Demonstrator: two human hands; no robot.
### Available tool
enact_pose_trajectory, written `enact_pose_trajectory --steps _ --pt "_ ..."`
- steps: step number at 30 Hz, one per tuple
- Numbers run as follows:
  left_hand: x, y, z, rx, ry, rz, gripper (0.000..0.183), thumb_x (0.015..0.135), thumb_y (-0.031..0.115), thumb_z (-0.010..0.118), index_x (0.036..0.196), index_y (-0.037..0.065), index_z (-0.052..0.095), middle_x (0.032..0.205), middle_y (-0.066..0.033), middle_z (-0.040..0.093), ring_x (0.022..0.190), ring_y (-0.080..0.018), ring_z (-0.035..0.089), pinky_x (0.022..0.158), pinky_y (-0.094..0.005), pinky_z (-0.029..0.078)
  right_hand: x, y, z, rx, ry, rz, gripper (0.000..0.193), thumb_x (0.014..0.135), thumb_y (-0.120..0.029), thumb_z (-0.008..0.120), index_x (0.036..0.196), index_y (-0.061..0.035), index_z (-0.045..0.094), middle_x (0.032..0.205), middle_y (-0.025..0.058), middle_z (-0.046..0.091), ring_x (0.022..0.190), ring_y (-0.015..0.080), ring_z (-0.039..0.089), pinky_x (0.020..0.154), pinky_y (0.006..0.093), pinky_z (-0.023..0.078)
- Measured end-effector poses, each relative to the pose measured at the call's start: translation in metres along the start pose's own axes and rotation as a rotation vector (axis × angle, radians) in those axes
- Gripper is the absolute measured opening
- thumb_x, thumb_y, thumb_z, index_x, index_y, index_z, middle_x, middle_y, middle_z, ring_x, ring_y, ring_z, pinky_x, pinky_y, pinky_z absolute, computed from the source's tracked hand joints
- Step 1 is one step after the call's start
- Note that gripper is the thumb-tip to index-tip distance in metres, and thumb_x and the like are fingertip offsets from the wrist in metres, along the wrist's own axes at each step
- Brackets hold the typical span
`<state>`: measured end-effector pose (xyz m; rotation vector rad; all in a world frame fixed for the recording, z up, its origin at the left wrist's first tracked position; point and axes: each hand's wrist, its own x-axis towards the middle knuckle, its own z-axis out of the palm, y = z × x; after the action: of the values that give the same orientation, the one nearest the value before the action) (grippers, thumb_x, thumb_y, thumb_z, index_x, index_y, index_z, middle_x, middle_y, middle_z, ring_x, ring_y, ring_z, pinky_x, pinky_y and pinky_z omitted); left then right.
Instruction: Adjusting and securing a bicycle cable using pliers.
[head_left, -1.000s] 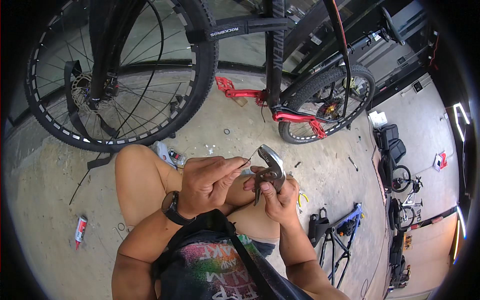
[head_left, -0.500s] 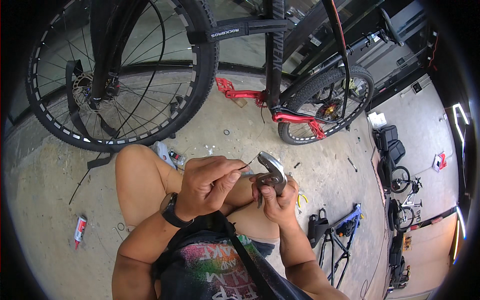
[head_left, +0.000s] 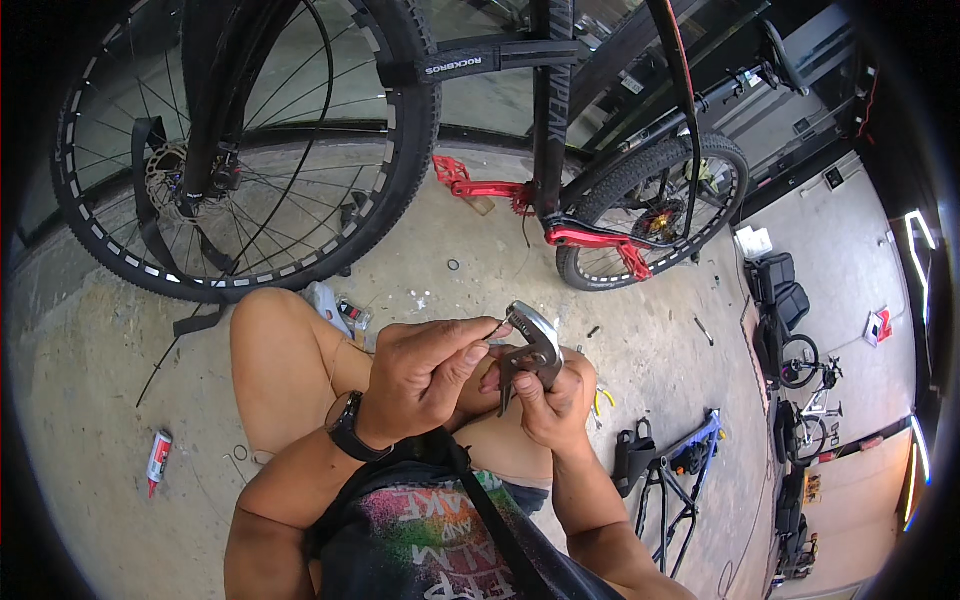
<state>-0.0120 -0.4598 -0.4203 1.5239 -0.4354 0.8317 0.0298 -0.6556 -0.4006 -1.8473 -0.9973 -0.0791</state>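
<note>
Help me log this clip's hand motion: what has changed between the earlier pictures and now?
The pliers in the right hand have shifted slightly left; the left hand has edged right, so less thin dark wire shows between it and the pliers. Neither hand visibly took or released anything. The bicycle and the tube on the floor stayed put.

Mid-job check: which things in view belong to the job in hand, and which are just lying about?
In use:
- thin wire, in the left hand
- pliers, in the right hand

Apparently just lying about:
- red-and-white tube
- small ring
- blue-and-black bike frame
</note>
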Motion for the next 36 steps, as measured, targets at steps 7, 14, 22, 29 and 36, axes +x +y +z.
enact_pose_trajectory --steps 7,14,22,29,36 --pt "0.000 -0.001 0.002 0.048 0.039 0.039 0.020 0.098 0.010 0.060 0.110 -0.003 0.070 0.092 -0.0169 0.075 0.075 -0.0259 0.075 0.065 -0.0317 0.058 0.000 -0.012 -0.001 0.009 -0.039 0.135 0.039 0.105 -0.029 0.055 0.116 0.0071 0.065 0.081 0.0081 0.072 0.076 0.0172 0.070 0.070 0.0292 0.054" --pt "0.000 -0.001 -0.003 0.039 0.014 0.011 0.020 0.099 0.008 0.059 0.112 -0.006 0.067 0.100 -0.0182 0.076 0.079 -0.0197 0.074 0.069 -0.0284 0.056 0.003 -0.005 0.003 0.082 -0.020 0.063 0.040 0.106 -0.028 0.054 0.122 0.0083 0.062 0.088 0.0106 0.073 0.080 0.0184 0.072 0.074 0.0297 0.056" --pt "-0.001 -0.004 -0.004 0.067 0.013 0.024 0.019 0.099 0.007 0.060 0.111 -0.006 0.067 0.100 -0.0183 0.076 0.076 -0.0173 0.073 0.067 -0.0269 0.055 0.004 -0.009 0.003 0.082 -0.020 0.066 0.038 0.105 -0.025 0.055 0.121 0.0087 0.062 0.089 0.0107 0.074 0.082 0.0184 0.073 0.076 0.0294 0.057" --pt "-0.002 -0.007 -0.004 0.043 0.027 0.037 0.019 0.098 0.007 0.061 0.110 -0.006 0.067 0.099 -0.0185 0.076 0.076 -0.0182 0.073 0.066 -0.0277 0.056 0.003 -0.008 0.006 0.036 0.001 0.068 0.036 0.104 -0.025 0.057 0.120 0.0069 0.063 0.090 0.0097 0.074 0.083 0.0181 0.073 0.077 0.0293 0.057" --pt "-0.001 -0.007 -0.004 0.050 0.032 0.043 0.019 0.098 0.007 0.060 0.111 -0.006 0.067 0.100 -0.0187 0.076 0.079 -0.0196 0.074 0.068 -0.0288 0.056 0.004 -0.010 0.004 0.008 -0.013 0.083 0.035 0.104 -0.025 0.058 0.116 0.0067 0.065 0.088 0.0090 0.074 0.080 0.0165 0.071 0.073 0.0286 0.055"
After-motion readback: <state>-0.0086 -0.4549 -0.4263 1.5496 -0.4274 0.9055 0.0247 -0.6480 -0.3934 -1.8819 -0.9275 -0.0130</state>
